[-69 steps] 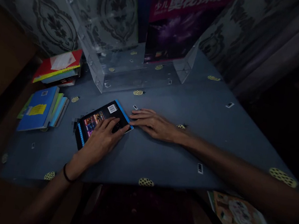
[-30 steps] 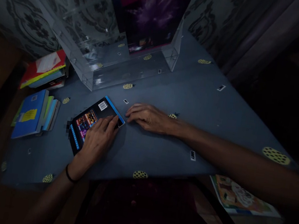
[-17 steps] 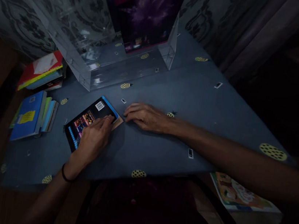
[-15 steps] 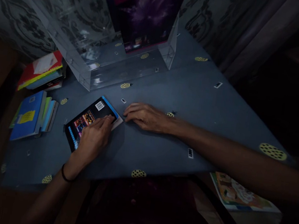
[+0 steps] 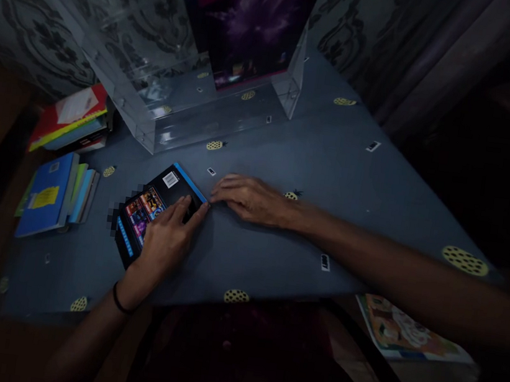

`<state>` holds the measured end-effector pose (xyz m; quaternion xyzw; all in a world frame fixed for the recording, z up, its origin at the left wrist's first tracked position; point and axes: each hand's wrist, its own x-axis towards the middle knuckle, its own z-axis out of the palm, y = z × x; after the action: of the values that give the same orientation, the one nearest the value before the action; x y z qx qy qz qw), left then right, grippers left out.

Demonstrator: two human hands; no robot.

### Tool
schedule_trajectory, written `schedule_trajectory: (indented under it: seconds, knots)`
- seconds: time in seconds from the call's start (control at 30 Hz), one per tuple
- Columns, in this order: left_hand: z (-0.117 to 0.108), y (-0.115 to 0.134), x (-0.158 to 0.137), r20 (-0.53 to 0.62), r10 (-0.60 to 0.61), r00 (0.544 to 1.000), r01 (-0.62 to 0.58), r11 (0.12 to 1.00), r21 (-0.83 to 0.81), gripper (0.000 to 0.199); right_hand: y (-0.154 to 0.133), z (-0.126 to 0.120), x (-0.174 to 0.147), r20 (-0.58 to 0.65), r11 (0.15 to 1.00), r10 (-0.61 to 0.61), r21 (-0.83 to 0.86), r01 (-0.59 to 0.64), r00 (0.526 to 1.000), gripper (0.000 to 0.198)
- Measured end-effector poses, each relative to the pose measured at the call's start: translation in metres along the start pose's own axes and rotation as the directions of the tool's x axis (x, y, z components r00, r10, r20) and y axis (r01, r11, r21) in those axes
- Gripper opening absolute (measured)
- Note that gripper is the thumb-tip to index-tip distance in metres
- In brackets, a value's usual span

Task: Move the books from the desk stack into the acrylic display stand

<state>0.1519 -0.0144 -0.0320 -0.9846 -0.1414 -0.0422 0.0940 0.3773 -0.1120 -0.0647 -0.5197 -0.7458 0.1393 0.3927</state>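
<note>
A dark book [image 5: 163, 177] with a blue spine edge, a barcode and small colour pictures lies closed and slanted on the table, back cover up. My left hand [image 5: 169, 233] rests on its cover, fingers spread and thumb at the right-hand edge; part of the pictures is hidden beneath it. Just right of the book's far right corner, my right hand [image 5: 247, 199] lies sideways on the cloth. Its fingers are loosely bent and point left, with the tips at or very near the corner; whether they touch it I cannot tell.
A clear acrylic stand [image 5: 216, 126] at the back holds an upright purple-and-pink book [image 5: 252, 34]. To the left are a stack topped by a red book [image 5: 65, 113] and a group with a blue book [image 5: 48, 192]. The patterned tablecloth [image 5: 284, 257] covers the table; a colourful booklet [image 5: 406, 330] lies below its front edge.
The pale pages that showed along the book's right edge are now covered. My left hand has shifted slightly right, its thumb now at that edge. My right hand has barely moved.
</note>
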Motion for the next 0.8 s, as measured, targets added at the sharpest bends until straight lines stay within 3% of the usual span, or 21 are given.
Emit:
schedule_trajectory:
  seconds: [0.2, 0.33, 0.4, 0.57, 0.67, 0.8]
  knots:
    - [-0.002, 0.009, -0.006, 0.020, 0.006, 1.000, -0.006, 1.000, 0.005, 0.055, -0.003, 0.004, -0.001, 0.004, 0.997, -0.047, -0.055, 0.047, 0.999, 0.032]
    - [-0.007, -0.015, -0.005, -0.002, 0.037, 0.999, -0.037, 0.988, -0.148, 0.039, -0.007, 0.007, -0.001, 0.038, 0.990, -0.092, -0.103, 0.095, 0.995, 0.034]
    - [-0.010, -0.038, -0.003, 0.002, -0.032, 0.999, 0.031, 0.979, -0.203, 0.032, -0.007, 0.008, -0.001, 0.062, 0.980, -0.115, -0.154, 0.124, 0.991, 0.035]
    - [-0.018, -0.088, -0.003, 0.159, -0.288, 0.944, 0.304, 0.949, -0.082, 0.042, -0.002, 0.011, -0.002, 0.105, 0.948, -0.142, -0.271, 0.166, 0.984, 0.036]
    - [-0.021, -0.090, -0.009, 0.188, -0.336, 0.923, 0.339, 0.941, 0.017, 0.040, 0.003, 0.012, -0.005, 0.114, 0.928, -0.126, -0.338, 0.157, 0.986, 0.038]
    - [-0.027, -0.071, -0.019, 0.211, -0.396, 0.894, 0.377, 0.918, 0.123, 0.042, 0.009, 0.012, -0.005, 0.079, 0.879, 0.029, -0.477, 0.013, 0.996, 0.048]
